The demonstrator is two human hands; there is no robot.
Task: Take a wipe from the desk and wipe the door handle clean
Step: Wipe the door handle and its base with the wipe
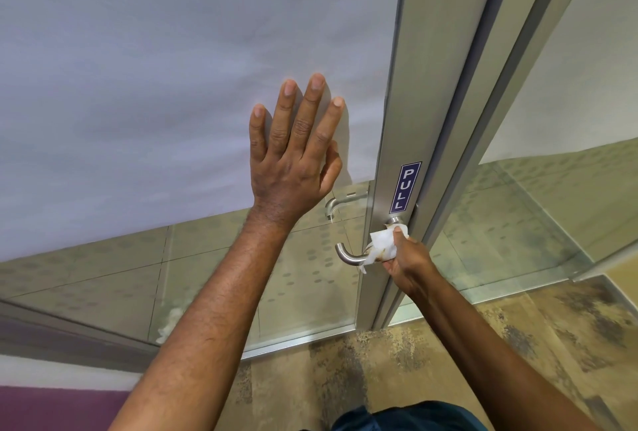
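Landmark: the metal door handle, a curved lever on the door's aluminium stile.

Far left of the handle: frosted glass door panel, pale and opaque above, clear below. Through the clear band, a dotted grey surface shows.

Left hand, up and left of the handle: fingers spread wide and straight, palm flat against the frosted panel, holding nothing. Forearm runs down to the lower left.

Just above the handle, behind the glass: a second lever, apparently on the door's far side.

At the handle: white wipe, crumpled, wrapped over the lever's shaft near where it meets the stile. The curved free end of the lever sticks out bare to the left of the wipe. Some brownish marks on the wipe's lower folds.

Right hand, just right of the handle: closed on the wipe, thumb pressing on top, fingers curled beneath, clamping it against the lever.

Above the handle on the stile: blue sticker reading PULL, vertical lettering.

Below and right of the handle: mottled tan carpet floor.
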